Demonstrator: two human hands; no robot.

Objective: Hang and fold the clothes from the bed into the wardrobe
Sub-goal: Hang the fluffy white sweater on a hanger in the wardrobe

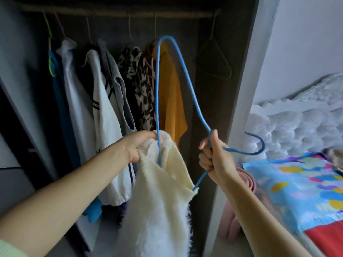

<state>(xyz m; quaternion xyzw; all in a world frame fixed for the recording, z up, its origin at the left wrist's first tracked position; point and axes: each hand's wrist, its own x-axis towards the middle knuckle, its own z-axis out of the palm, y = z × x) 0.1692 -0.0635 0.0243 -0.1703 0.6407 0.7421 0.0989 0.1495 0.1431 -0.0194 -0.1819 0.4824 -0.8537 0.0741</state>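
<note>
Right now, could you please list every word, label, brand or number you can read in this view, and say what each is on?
None: no readable text shows anywhere.
The cream sweater held by the left hand, the blue hanger gripped by the right hand, the hanging clothes and the patterned cloth carry no lettering, only stripes and coloured blotches.

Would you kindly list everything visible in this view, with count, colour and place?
sweater: one, cream, held before the wardrobe.
hanger: one, blue, partly threaded into the sweater.
hanging clothes: several, white, grey, patterned, mustard, on the rail.
empty hanger: one, green, right end of the rail.
wardrobe: one, dark.
blanket: one, multicoloured, on the bed at right.
left hand: grips the sweater's neck.
right hand: grips the hanger near its hook.
</note>
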